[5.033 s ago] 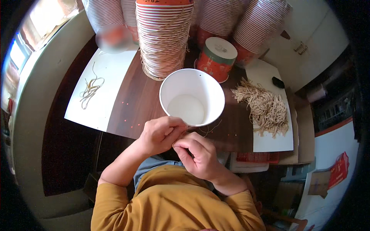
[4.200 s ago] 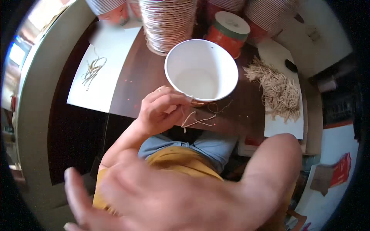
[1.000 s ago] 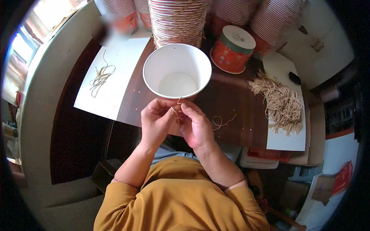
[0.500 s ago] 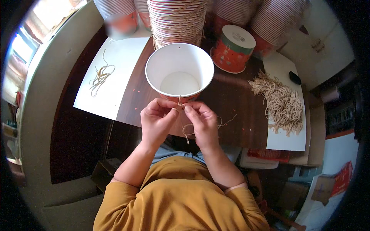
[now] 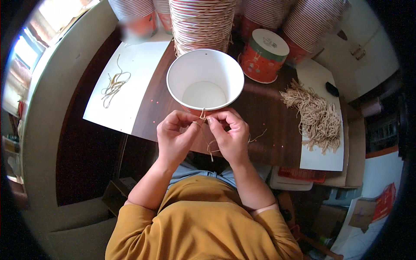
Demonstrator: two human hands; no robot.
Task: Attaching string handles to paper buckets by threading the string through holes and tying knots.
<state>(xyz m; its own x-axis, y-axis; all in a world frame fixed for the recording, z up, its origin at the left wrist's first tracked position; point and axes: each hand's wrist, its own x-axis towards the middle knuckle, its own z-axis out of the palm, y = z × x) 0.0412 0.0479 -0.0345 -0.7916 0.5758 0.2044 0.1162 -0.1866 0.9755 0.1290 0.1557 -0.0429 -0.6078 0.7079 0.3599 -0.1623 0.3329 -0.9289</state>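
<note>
A white paper bucket (image 5: 205, 80) with a red outside stands open on the dark wooden table (image 5: 268, 121). At its near rim, my left hand (image 5: 174, 136) and my right hand (image 5: 229, 134) pinch a thin tan string (image 5: 203, 116) between their fingertips. The string's loose ends hang down between my hands and trail to the right over the table.
Tall stacks of striped paper buckets (image 5: 200, 21) line the far edge. A lidded red bucket (image 5: 264, 55) stands behind on the right. A heap of tan strings (image 5: 315, 115) lies on a white sheet at right; a few strings (image 5: 113, 84) lie on a white sheet at left.
My right hand came back to the bucket's near rim after swinging close to the camera. Both hands now hold the string at the rim, fingertips closer together than half a second ago.
</note>
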